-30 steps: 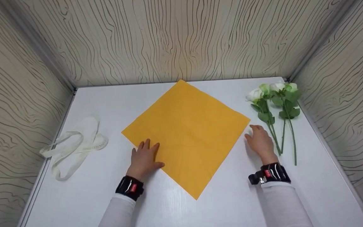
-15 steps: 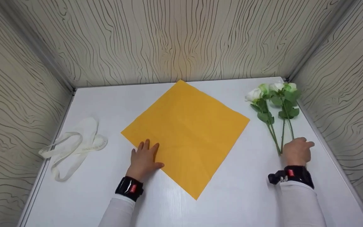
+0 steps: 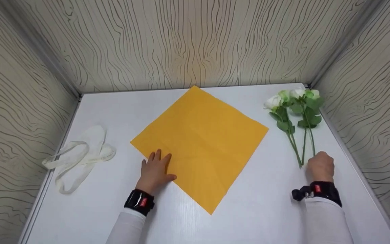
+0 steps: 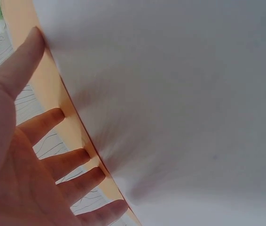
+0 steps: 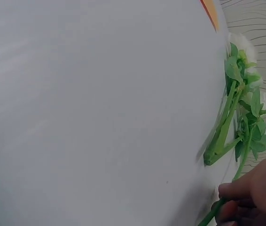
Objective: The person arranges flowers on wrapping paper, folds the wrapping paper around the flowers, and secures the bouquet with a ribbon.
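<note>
right hand (image 3: 321,166) now at the roses (image 3: 304,102), gone from beside the sheet (image 3: 201,135) mid-table | its thumb and fingers clamped on one stem (image 5: 240,168) | left hand (image 3: 152,174): fingers spread, touching the sheet's near-left edge | other roses lie just beside | one stem seems secured, ready for moving

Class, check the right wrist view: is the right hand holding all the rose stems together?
No, the right hand pinches one rose stem, while the other rose stems lie outside its grip.
</note>
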Demonstrator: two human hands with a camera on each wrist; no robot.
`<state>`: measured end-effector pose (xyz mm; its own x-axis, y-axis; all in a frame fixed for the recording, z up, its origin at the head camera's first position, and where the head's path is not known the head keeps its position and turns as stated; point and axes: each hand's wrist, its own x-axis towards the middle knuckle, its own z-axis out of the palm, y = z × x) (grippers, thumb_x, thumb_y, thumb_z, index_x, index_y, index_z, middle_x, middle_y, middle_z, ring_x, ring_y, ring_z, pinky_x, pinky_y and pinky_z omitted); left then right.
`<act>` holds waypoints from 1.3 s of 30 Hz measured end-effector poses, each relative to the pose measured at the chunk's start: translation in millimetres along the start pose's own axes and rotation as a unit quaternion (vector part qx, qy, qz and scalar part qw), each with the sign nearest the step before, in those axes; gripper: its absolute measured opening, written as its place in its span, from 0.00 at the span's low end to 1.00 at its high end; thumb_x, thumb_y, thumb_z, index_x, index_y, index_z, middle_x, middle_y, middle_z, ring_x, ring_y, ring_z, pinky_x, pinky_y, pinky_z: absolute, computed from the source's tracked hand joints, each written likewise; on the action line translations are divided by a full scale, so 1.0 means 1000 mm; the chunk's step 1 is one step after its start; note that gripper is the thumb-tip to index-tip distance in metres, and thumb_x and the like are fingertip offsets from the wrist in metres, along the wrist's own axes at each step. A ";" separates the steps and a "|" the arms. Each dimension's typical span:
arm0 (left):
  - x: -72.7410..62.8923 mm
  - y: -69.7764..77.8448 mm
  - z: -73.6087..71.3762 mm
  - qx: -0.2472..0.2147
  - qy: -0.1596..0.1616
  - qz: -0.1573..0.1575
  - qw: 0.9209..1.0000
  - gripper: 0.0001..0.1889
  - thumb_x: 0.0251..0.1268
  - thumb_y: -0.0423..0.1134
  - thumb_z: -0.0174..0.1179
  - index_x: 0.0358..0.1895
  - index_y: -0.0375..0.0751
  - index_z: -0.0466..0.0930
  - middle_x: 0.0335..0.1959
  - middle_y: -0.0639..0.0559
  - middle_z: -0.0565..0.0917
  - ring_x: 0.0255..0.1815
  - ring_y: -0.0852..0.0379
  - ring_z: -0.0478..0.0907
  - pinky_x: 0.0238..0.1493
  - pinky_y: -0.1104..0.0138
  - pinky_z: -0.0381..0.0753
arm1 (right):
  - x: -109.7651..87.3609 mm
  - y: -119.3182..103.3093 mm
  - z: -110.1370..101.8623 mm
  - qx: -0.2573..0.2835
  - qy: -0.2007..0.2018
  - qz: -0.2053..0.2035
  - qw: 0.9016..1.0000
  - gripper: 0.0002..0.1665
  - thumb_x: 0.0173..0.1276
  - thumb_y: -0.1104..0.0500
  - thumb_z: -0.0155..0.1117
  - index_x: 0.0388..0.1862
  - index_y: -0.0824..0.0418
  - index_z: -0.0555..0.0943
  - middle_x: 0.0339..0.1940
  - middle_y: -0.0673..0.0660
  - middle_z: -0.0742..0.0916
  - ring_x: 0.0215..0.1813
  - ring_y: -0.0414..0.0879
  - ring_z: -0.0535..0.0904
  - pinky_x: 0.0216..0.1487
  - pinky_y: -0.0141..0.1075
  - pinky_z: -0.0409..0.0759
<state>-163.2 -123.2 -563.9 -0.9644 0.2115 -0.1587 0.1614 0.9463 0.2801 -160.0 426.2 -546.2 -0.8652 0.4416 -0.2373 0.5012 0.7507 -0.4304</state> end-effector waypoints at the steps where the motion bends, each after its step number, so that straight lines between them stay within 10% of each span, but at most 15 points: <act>1: 0.000 0.000 0.000 0.003 0.001 0.001 1.000 0.43 0.39 0.63 0.64 0.64 0.52 0.63 0.65 0.38 0.56 0.65 0.38 0.50 0.55 0.38 0.51 | 0.000 0.000 0.000 0.003 -0.001 -0.003 1.000 0.14 0.57 0.69 0.40 0.31 0.80 0.72 0.26 0.75 0.76 0.26 0.61 0.75 0.19 0.43 0.72; 10: 0.002 -0.001 0.002 0.006 -0.005 0.000 1.000 0.44 0.39 0.62 0.64 0.64 0.52 0.62 0.65 0.37 0.56 0.65 0.38 0.50 0.55 0.38 0.51 | -0.002 -0.020 -0.004 0.029 0.022 -0.022 0.999 0.15 0.60 0.67 0.37 0.27 0.75 0.71 0.23 0.70 0.77 0.19 0.54 0.74 0.15 0.40 0.71; 19: 0.002 -0.001 0.002 0.002 0.000 0.002 1.000 0.44 0.38 0.62 0.65 0.64 0.52 0.63 0.65 0.37 0.56 0.65 0.37 0.50 0.55 0.38 0.51 | -0.004 -0.055 -0.006 0.067 0.039 -0.063 0.995 0.21 0.67 0.62 0.39 0.47 0.80 0.67 0.43 0.77 0.74 0.45 0.68 0.71 0.42 0.51 0.71; 39: 0.000 0.003 0.000 0.006 -0.006 -0.009 1.000 0.44 0.39 0.62 0.65 0.64 0.53 0.62 0.66 0.38 0.56 0.65 0.38 0.50 0.55 0.39 0.52 | -0.029 -0.201 0.088 0.209 -0.070 -0.139 0.965 0.11 0.66 0.62 0.50 0.41 0.69 0.72 0.31 0.61 0.78 0.20 0.44 0.73 0.21 0.34 0.74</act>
<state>-163.2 -120.0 -562.6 -0.9647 0.1972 -0.1746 0.1468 0.9530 0.2652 -236.5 218.9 -529.2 -0.9735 0.1596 -0.1641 0.2259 0.5535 -0.8017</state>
